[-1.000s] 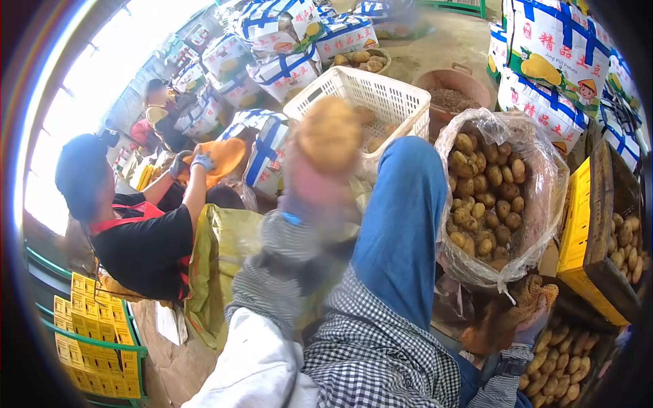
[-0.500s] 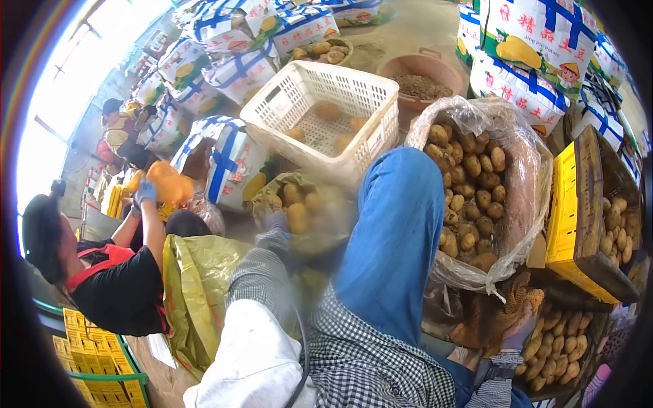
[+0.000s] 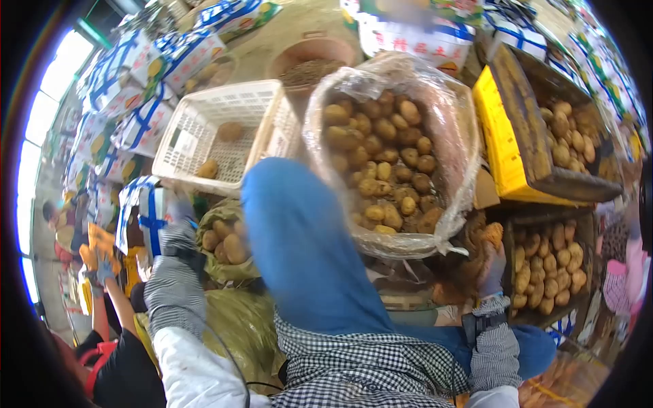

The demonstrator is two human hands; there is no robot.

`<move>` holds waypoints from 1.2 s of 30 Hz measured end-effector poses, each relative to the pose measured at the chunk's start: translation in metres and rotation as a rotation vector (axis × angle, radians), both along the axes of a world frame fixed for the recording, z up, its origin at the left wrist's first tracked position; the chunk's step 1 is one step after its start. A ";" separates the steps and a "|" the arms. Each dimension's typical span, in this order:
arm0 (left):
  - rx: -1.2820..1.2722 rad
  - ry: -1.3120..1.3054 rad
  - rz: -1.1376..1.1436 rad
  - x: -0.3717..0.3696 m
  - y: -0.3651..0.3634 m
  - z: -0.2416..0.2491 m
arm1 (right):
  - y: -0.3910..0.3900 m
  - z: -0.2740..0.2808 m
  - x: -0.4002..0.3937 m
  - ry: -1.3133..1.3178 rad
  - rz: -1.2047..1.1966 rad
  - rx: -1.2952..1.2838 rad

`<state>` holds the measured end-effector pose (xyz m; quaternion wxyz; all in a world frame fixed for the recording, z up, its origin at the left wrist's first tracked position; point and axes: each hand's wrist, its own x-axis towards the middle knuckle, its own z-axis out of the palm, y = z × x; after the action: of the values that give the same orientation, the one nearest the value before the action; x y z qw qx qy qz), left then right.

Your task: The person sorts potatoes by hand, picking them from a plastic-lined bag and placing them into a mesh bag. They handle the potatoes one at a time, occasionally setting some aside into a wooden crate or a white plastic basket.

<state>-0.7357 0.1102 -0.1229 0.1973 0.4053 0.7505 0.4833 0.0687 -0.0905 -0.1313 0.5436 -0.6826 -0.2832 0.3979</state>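
My left hand, gloved and smeared by motion, is beside the left edge of a small green bag of potatoes; its fingers cannot be made out. Low on the right, my gloved right hand grips a rough orange-brown cloth, between the plastic-lined tub and a dark crate of potatoes. Many potatoes lie in the tub, which has a clear plastic liner. Behind the green bag, a white crate holds a few potatoes.
A yellow and dark crate with potatoes stands at the right. Behind are a reddish basin and printed potato sacks. At the lower left sits a co-worker in a red apron. A pink-sleeved person is at the right edge.
The view has turned right, so the crates and tub appear further left. My left hand has moved from the potatoes in the green bag to its left side. My right hand still grips the cloth.
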 end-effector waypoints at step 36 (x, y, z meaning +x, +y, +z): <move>-0.637 1.276 -1.449 0.605 0.182 -0.180 | 0.033 0.024 0.000 0.378 -0.305 -0.333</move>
<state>-0.1303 0.2919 -0.3024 0.1042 0.8735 0.3834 -0.2813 0.0685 -0.0574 -0.1070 0.5208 -0.7109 -0.0017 0.4727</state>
